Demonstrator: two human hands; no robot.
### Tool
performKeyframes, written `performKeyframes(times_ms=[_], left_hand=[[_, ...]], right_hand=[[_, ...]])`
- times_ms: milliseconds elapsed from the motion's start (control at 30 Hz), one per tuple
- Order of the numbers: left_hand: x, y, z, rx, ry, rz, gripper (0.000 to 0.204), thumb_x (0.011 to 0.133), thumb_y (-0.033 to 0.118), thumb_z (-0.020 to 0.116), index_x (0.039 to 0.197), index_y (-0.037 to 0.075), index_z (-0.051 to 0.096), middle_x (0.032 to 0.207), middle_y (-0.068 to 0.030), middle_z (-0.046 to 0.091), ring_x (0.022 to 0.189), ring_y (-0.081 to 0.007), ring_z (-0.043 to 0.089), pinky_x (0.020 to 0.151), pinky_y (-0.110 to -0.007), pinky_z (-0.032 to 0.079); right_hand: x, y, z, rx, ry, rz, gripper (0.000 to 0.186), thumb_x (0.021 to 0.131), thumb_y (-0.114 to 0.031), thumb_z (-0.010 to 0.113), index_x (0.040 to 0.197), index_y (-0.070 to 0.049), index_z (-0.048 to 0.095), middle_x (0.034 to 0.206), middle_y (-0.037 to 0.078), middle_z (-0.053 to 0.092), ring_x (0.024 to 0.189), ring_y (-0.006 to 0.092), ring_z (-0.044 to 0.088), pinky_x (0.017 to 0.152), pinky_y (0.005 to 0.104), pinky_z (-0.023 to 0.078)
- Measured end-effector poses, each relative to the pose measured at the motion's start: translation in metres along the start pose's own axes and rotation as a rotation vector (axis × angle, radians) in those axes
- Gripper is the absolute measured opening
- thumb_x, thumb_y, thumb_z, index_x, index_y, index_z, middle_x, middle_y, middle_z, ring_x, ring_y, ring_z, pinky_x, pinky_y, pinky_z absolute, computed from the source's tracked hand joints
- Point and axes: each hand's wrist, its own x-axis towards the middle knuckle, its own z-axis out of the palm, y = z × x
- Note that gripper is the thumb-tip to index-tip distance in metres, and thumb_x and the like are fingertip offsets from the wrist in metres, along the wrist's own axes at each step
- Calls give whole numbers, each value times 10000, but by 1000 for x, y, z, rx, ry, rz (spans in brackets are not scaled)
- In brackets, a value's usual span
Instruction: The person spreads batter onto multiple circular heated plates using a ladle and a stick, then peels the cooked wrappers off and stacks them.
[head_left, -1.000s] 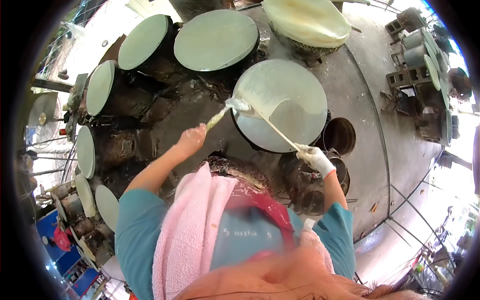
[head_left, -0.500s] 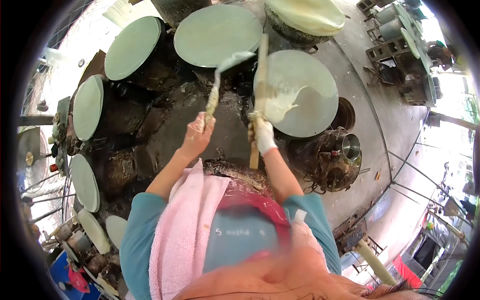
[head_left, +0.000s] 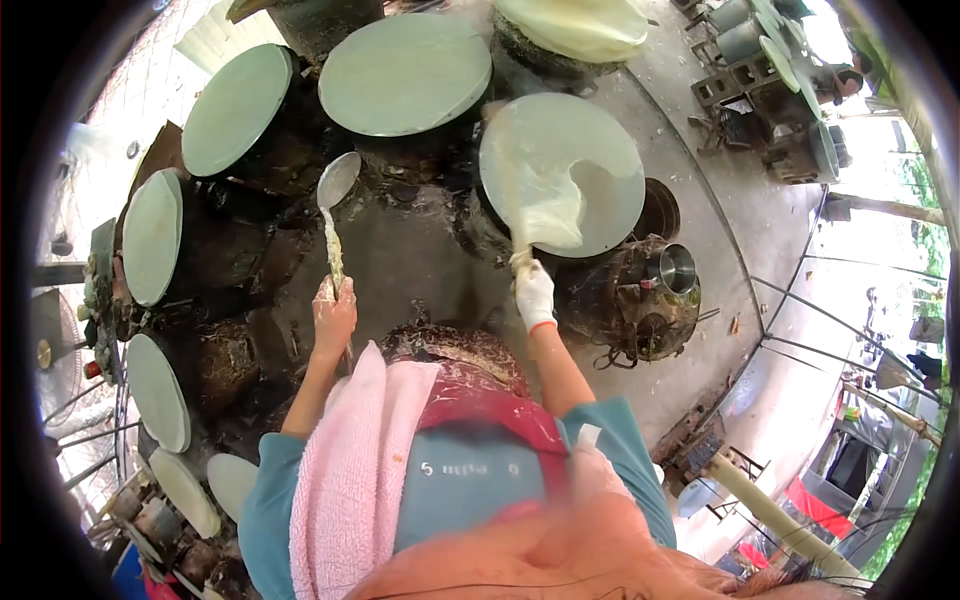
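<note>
My left hand [head_left: 335, 318] is bare and closed round the batter-smeared handle of a ladle [head_left: 340, 178]. The ladle's round bowl is held over the floor, left of the nearest round griddle [head_left: 617, 200]. My right hand [head_left: 535, 292], in a white glove, is closed at that griddle's near edge. It grips a flat wooden stick [head_left: 523, 262], whose far part is blurred across the griddle's left side. Beside the stick, a thin whitish batter sheet [head_left: 553, 222] lies bunched or folded on the griddle; whether the stick lifts it cannot be made out.
More round pale-green griddles [head_left: 405, 75] curve round to my left on dark, crusted stoves. A domed white cover [head_left: 575, 25] sits at the back. To the right, a metal cup [head_left: 678, 268] rests on a rusty drum [head_left: 640, 315]. A pink towel [head_left: 355, 480] hangs down my front.
The ladle has swung left and back from near the stick, its bowl now away from the griddles. The stick has shifted over the griddle's left side, and the batter sheet looks bunched near it.
</note>
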Motion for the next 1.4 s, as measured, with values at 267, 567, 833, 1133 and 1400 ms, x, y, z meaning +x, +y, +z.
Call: performKeyframes(times_ms=[267,567,833,1133,1400], left_hand=[[-8,112,10,-474,10,-502,120,908,111,526,853,6,550,637,-66,522,536,-170,480,482,-285,416],[-30,180,31,-507,84,-614,129,927,158,530,869,43,529,643,14,471,502,-55,433,402,-196,351],[-40,187,48,-499,146,-639,160,934,180,515,849,44,505,580,-1,448,413,-76,409,355,-211,323],[-64,193,45,-378,157,-652,172,939,152,495,806,47,465,551,-8,411,372,-81,360,316,-229,270],[-56,202,48,-416,155,-627,165,943,134,482,814,32,485,558,-8,415,373,-79,355,320,-229,260]], right_hand=[[61,53,-109,-11,174,171,396,919,-425,468,893,-60,618,792,235,630,759,416,600,639,457,461],[65,51,-177,-482,154,-81,388,910,-432,445,932,-80,606,778,229,633,808,430,607,685,492,474],[60,108,-190,-279,-114,-209,415,917,-375,478,1274,-166,509,978,193,640,918,366,616,771,414,482],[254,5,-246,-820,109,-280,401,887,-455,450,1160,-190,577,825,184,654,763,363,638,676,481,498],[132,4,-197,102,18,-635,431,857,-164,620,1274,-105,531,1065,141,647,963,216,624,833,322,483]])
